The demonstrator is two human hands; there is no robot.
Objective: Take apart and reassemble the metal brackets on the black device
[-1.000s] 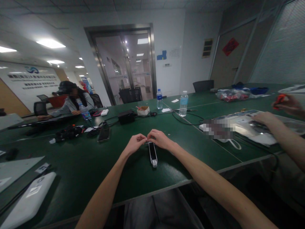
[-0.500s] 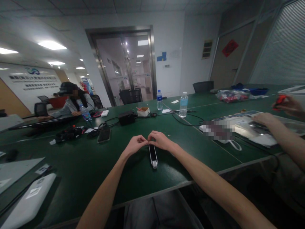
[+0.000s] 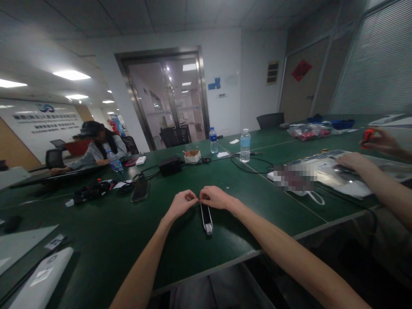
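A slim white-edged object (image 3: 206, 218) with a dark middle and a pale, rounded near end lies lengthwise in front of me on the green table. My right hand (image 3: 216, 198) is closed at its far end, thumb and fingers pinched and covering that end. Close by on the left, my left hand (image 3: 183, 203) is also pinched, its fingertips almost meeting those of the right. Whatever is between the left fingertips is too small or hidden to make out.
Beyond my hands are a small open box (image 3: 192, 157), a black adapter (image 3: 170, 166) with cables and two water bottles (image 3: 245, 146). A white device (image 3: 43, 279) lies at near left. On the right, another person's hands (image 3: 352, 163) work over a clear-covered tray, one holding a red tool (image 3: 367, 138).
The whole scene sits a little lower in the picture as the camera view tilts. Both my hands stay pinched at the object's far end, with hardly any visible movement.
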